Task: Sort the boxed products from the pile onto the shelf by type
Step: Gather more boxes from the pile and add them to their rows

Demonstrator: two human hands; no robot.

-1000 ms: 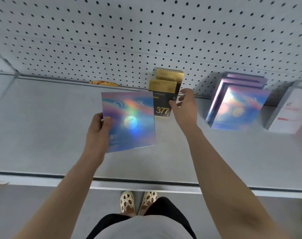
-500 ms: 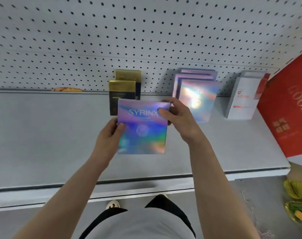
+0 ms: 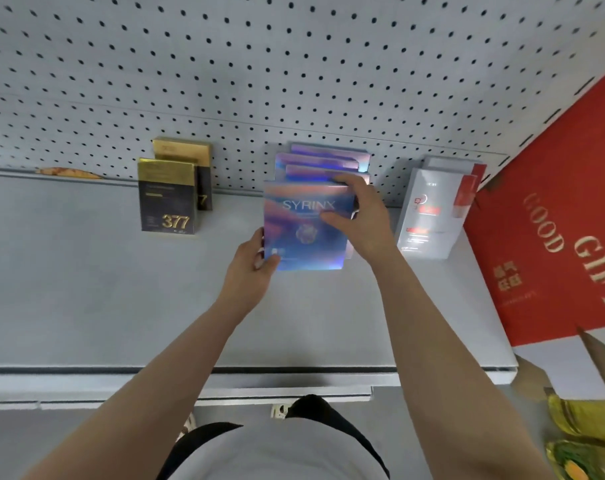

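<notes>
Right now the left hand (image 3: 251, 263) pinches the lower left corner of the iridescent SYRINX box (image 3: 306, 226), thumb on its front face and fingers curled behind it. The right hand (image 3: 358, 220) grips the same box at its upper right, fingers hooked over the top edge and thumb pressed flat against the front near the printed name. Both forearms reach up from the bottom of the view, the left angling rightward and the right nearly straight. Held upright between the two grips, the box stands just in front of the row of matching iridescent boxes (image 3: 325, 161) that lean toward the pegboard (image 3: 294, 64) at the back of the grey shelf (image 3: 86, 289). Left of that row stand two black-and-gold boxes (image 3: 168, 197) marked 377; right of it stand white boxes (image 3: 429, 216), then a red gift box (image 3: 550, 237).
</notes>
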